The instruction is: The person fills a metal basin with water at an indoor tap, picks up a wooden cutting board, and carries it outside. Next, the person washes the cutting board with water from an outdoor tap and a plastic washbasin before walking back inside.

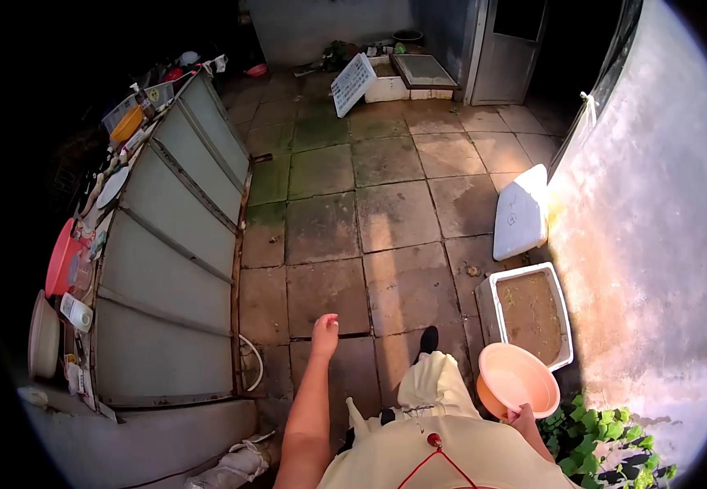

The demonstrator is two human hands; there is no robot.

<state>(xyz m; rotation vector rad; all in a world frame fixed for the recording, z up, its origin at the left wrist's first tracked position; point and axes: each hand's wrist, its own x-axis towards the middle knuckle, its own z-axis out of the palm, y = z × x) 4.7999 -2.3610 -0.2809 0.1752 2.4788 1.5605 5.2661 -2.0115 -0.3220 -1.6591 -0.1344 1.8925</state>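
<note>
My right hand (525,420) grips the near rim of a peach-coloured plastic basin (500,391), holding it at my right side. The basin is tilted, and its inside faces partly up. Beyond it stands a white foam box (566,322) with soil in it, close to the basin's far rim. My left hand (326,332) hangs in front of me above the paving, its fingers curled and nothing visible in them.
A panelled grey counter (176,269) runs along the left, with a pink basin (61,259) and bottles on top. A white foam lid (521,213) leans by the right wall. Leafy plants (594,432) grow at lower right. A hose (256,367) lies near the counter's base.
</note>
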